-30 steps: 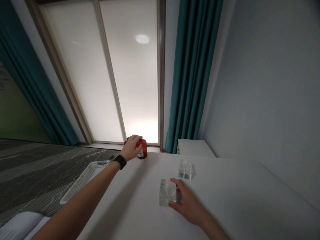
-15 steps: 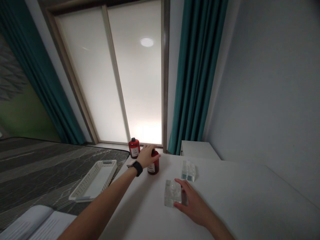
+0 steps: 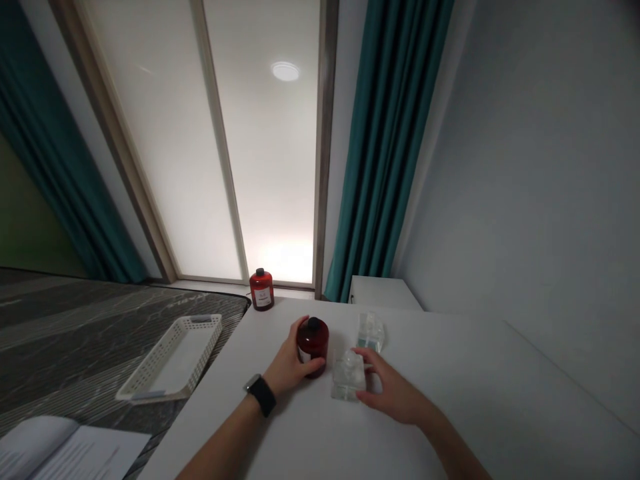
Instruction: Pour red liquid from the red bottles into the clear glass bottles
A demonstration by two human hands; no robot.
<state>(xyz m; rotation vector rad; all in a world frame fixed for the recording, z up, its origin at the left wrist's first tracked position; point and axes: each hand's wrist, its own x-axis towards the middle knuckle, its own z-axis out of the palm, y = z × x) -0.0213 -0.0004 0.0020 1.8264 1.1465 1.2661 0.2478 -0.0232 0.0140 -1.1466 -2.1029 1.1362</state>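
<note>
My left hand (image 3: 289,363) is wrapped round a dark red bottle (image 3: 314,339) with a black cap, which stands upright on the white table (image 3: 400,443). Just to its right is a clear square bottle (image 3: 348,380) with a rounded top. Thumb and fingers of my right hand (image 3: 393,390) close on the right side of this clear bottle. Behind it stands a second clear square bottle (image 3: 370,332), with a bluish-green tint low down. Another red bottle (image 3: 262,292), black-capped with a white label, is at the table's far left corner, apart from both hands.
Left of the table, a white perforated basket (image 3: 173,360) rests on a dark grey patterned surface (image 3: 60,347). An open book (image 3: 95,450) lies nearer to me. Beyond the table are a white cabinet (image 3: 385,293), a teal curtain (image 3: 387,147) and frosted door panels (image 3: 270,167).
My left hand has brought the red bottle nearer and beside the clear one, its grip shifting from the top to the sides. My right hand stays at the clear bottle. The view has shifted slightly.
</note>
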